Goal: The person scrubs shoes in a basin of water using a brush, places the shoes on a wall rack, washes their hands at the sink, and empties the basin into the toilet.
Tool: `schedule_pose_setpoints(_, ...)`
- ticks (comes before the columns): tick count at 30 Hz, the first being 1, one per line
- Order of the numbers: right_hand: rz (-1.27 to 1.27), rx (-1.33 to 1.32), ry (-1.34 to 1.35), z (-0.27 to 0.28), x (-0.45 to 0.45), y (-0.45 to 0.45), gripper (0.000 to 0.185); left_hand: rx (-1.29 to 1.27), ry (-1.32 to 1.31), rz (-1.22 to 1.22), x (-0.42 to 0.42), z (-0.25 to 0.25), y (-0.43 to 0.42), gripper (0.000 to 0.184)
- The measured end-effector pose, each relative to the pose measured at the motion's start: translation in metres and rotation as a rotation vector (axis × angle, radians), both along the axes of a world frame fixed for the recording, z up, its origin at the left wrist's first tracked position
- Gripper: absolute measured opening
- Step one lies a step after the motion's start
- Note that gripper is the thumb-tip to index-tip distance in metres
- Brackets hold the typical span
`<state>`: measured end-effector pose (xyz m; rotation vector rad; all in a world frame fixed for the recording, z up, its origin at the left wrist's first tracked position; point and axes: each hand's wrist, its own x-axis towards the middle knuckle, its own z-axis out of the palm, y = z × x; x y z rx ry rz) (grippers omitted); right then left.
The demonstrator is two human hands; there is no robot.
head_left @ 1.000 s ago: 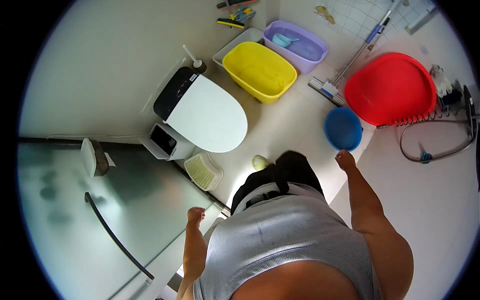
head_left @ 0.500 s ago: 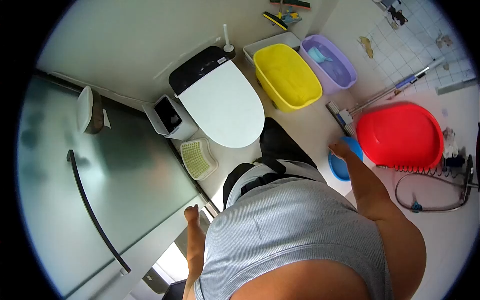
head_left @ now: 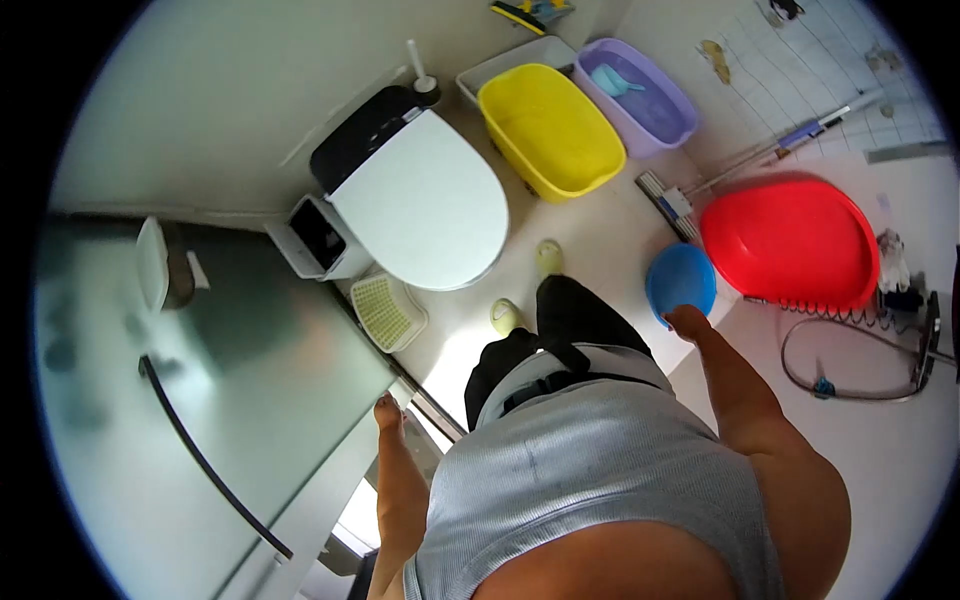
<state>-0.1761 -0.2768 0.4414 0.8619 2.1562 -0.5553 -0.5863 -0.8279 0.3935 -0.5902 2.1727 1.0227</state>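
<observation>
My left hand [head_left: 389, 411] hangs at my side beside the edge of the frosted glass door [head_left: 250, 390], fingers loosely curled in, with nothing seen in it. My right hand [head_left: 687, 322] hangs out to the right, loosely closed and without a visible object. From above it overlaps the near rim of a round blue basin [head_left: 680, 280], which stands on the floor below. Two pale green slippers [head_left: 506, 316] show under my dark trousers.
Ahead stands a toilet [head_left: 430, 200] with its lid down, beside a bin [head_left: 335, 240] and a green plastic stool [head_left: 388, 312]. Yellow [head_left: 555, 130] and purple [head_left: 640, 100] tubs are beyond. A red basin [head_left: 790, 245], a mop [head_left: 672, 203] and a shower hose [head_left: 800, 375] lie right.
The view has shifted, so the room's objects sit higher in it. Both slippers have come into sight. My right hand has gone from over the blue basin's far side to its near rim.
</observation>
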Motion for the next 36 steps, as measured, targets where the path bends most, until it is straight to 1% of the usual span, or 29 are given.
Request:
schedule_pose_setpoints(2, 0.037, 0.081, -0.032, -0.002, 0.023, 0.002, 0.024, 0.008, 0.053, -0.047, -0.003, 0.009, 0.027, 0.030)
schedule_pose_setpoints(3, 0.056, 0.117, -0.051, 0.000, 0.032, -0.002, 0.025, 0.054, 0.022, -0.059, -0.005, 0.004, 0.035, 0.022)
schedule_pose_setpoints(6, -0.569, 0.089, 0.159, 0.037, 0.037, -0.018, 0.021, -0.032, 0.108, -0.418, -0.002, -0.021, 0.060, 0.021)
schedule_pose_setpoints(7, -0.622, 0.057, 0.094, 0.029, 0.047, -0.016, 0.027, -0.063, 0.161, -0.513, -0.001, -0.049, 0.061, 0.023)
schedule_pose_setpoints(8, -0.566, 0.051, 0.175, 0.012, 0.070, -0.016, 0.021, -0.107, 0.194, -0.728, -0.005, -0.076, 0.067, 0.026)
schedule_pose_setpoints(10, -0.662, -0.039, 0.229, -0.001, 0.106, -0.013, 0.015, -0.055, 0.114, -0.797, 0.010, -0.085, 0.115, 0.027)
schedule_pose_setpoints(11, -0.819, -0.031, 0.306, -0.006, 0.128, -0.017, 0.019, -0.098, 0.108, -0.796, 0.027, -0.072, 0.155, 0.025)
schedule_pose_setpoints(12, -0.894, -0.025, 0.276, -0.008, 0.150, -0.015, 0.021, -0.035, 0.057, -0.843, 0.048, -0.043, 0.204, 0.019)
schedule_pose_setpoints(14, -1.029, -0.023, 0.218, -0.015, 0.196, -0.004, 0.025, 0.096, 0.018, -0.956, 0.081, -0.051, 0.268, 0.014)
schedule_pose_setpoints(15, -1.154, 0.002, 0.220, -0.033, 0.228, 0.000, 0.027, 0.098, -0.005, -1.000, 0.106, -0.043, 0.308, 0.013)
schedule_pose_setpoints(16, -1.225, 0.006, 0.259, -0.057, 0.261, 0.002, 0.026, 0.102, -0.027, -1.039, 0.133, -0.040, 0.347, 0.012)
schedule_pose_setpoints(18, -1.353, 0.013, 0.343, -0.113, 0.332, 0.016, 0.023, 0.112, -0.027, -1.098, 0.188, -0.058, 0.405, 0.014)
schedule_pose_setpoints(19, -1.596, -0.089, 0.432, -0.128, 0.350, 0.024, 0.019, 0.145, -0.058, -1.095, 0.218, -0.071, 0.434, 0.015)
schedule_pose_setpoints(20, -1.696, -0.137, 0.477, -0.144, 0.368, 0.030, 0.018, 0.156, -0.102, -1.100, 0.245, -0.081, 0.452, 0.016)
schedule_pose_setpoints(21, -1.797, -0.184, 0.523, -0.165, 0.390, 0.038, 0.017, 0.137, -0.214, -0.985, 0.277, -0.096, 0.475, 0.018)
schedule_pose_setpoints(22, -1.897, -0.224, 0.582, -0.185, 0.404, 0.054, 0.017, 0.140, -0.258, -0.970, 0.304, -0.118, 0.494, 0.019)
schedule_pose_setpoints(23, -1.955, -0.235, 0.520, -0.206, 0.418, 0.071, 0.019, 0.100, -0.340, -1.021, 0.326, -0.140, 0.510, 0.020)
schedule_pose_setpoints(24, -1.921, -0.229, 0.526, -0.230, 0.431, 0.085, 0.019, 0.060, -0.431, -1.074, 0.352, -0.156, 0.534, 0.021)
schedule_pose_setpoints(25, -1.886, -0.218, 0.527, -0.250, 0.442, 0.098, 0.020, 0.089, -0.431, -1.058, 0.373, -0.178, 0.552, 0.021)
schedule_pose_setpoints(26, -1.922, -0.170, 0.552, -0.256, 0.437, 0.114, 0.020, 0.119, -0.436, -1.040, 0.394, -0.203, 0.568, 0.022)
schedule_pose_setpoints(27, -1.950, -0.122, 0.578, -0.268, 0.438, 0.134, 0.021, 0.091, -0.459, -0.990, 0.416, -0.225, 0.587, 0.023)
schedule_pose_setpoints(29, -1.835, -0.210, 0.524, -0.341, 0.466, 0.158, 0.020, 0.133, -0.498, -0.896, 0.443, -0.276, 0.610, 0.026)
schedule_pose_setpoints(31, -1.923, -0.147, 0.472, -0.367, 0.456, 0.187, 0.021, 0.107, -0.423, -0.896, 0.461, -0.340, 0.620, 0.028)
schedule_pose_setpoints(32, -1.863, -0.128, 0.499, -0.412, 0.471, 0.188, 0.024, 0.099, -0.406, -0.893, 0.467, -0.367, 0.625, 0.030)
schedule_pose_setpoints(33, -1.801, -0.107, 0.529, -0.459, 0.489, 0.191, 0.027, 0.130, -0.320, -0.885, 0.472, -0.405, 0.622, 0.033)
schedule_pose_setpoints(34, -1.755, -0.059, 0.509, -0.493, 0.499, 0.202, 0.031, 0.157, -0.229, -0.878, 0.475, -0.443, 0.616, 0.037)
schedule_pose_setpoints(35, -1.705, -0.019, 0.485, -0.521, 0.505, 0.205, 0.036, 0.007, -0.289, -0.834, 0.488, -0.425, 0.640, 0.044)
schedule_pose_setpoints(36, -1.719, -0.064, 0.474, -0.514, 0.495, 0.218, 0.039, -0.055, -0.297, -0.845, 0.490, -0.434, 0.648, 0.049)
